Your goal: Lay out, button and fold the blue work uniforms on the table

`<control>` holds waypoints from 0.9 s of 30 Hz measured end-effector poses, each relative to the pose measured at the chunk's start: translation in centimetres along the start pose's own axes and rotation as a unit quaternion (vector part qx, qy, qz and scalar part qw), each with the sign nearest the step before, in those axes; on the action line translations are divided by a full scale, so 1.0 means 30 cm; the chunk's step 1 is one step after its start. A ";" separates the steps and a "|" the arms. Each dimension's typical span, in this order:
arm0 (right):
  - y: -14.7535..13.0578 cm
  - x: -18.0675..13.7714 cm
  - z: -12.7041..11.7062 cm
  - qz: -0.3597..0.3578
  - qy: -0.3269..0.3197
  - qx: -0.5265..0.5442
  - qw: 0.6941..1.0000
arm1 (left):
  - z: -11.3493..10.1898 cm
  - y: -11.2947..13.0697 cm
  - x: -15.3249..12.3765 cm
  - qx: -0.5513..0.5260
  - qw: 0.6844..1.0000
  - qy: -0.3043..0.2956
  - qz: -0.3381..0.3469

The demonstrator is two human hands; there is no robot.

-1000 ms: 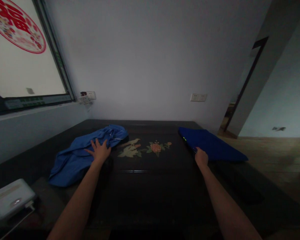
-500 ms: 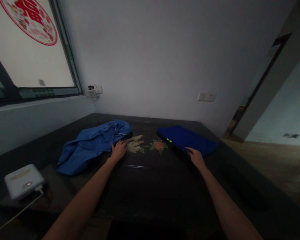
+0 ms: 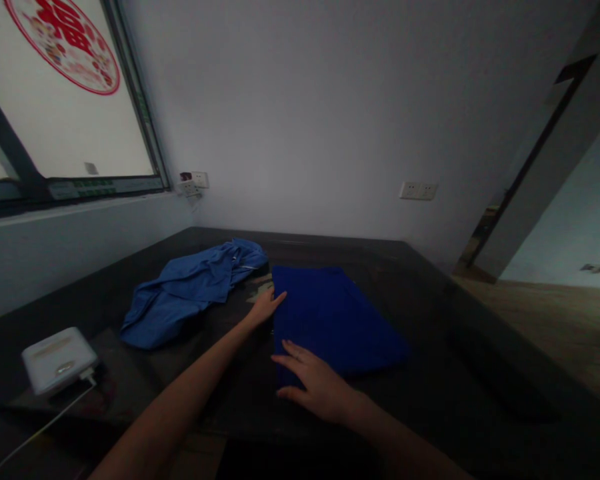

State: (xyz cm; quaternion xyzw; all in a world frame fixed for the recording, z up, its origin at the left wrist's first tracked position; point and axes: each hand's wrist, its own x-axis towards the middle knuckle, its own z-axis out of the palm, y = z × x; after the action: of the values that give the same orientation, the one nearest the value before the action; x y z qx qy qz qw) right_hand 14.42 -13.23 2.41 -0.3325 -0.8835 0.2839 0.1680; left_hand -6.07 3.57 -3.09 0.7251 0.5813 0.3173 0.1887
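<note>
Two garments lie on a dark table [image 3: 430, 313] that fills the lower half of the view, set against a pale wall and below a window with a red round sticker [image 3: 65, 41]. The larger-looking piece, a folded dark blue cloth [image 3: 335, 317], lies flat near the middle of the table, its long left edge running toward the person. A crumpled lighter blue garment [image 3: 190, 290] lies just to its left, apart from it, nearer the window wall.

The right hand [image 3: 315, 387] rests palm down on the near left corner of the folded dark blue cloth, fingers [image 3: 293, 353] spread and flat on the fabric, not gripping. The left hand [image 3: 266, 307] lies at the cloth's left edge farther up, fingers extended and together, tips touching or just at the edge; it holds nothing. The cloth thus lies under the right fingers and beside the left ones.

A white box [image 3: 59, 359] with a cable [image 3: 40, 430] sits at the table's near left corner. Wall sockets [image 3: 419, 191] show on the wall.
</note>
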 end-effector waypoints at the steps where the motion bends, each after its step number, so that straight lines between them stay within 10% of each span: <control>1: -0.019 -0.020 0.009 -0.016 -0.003 0.001 1.000 | 0.000 -0.005 0.000 -0.003 1.000 0.014 0.003; 6: -0.013 -0.144 0.018 0.101 0.119 -0.037 0.987 | 0.011 -0.017 0.015 0.007 0.998 0.070 0.006; 11: 0.038 -0.203 0.018 0.151 0.098 -0.034 0.983 | 0.037 0.035 0.028 -0.020 0.997 0.080 0.013; 27: 0.147 0.060 -0.013 0.122 0.073 -0.056 0.988 | 0.004 0.310 -0.116 -0.170 0.968 -0.039 0.182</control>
State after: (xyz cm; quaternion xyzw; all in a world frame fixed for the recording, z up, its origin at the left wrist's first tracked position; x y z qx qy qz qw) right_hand 15.46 -9.12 0.20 -0.4666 -0.8362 0.2270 0.1774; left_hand 0.31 -2.13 1.96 0.7880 0.3687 0.4118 0.2710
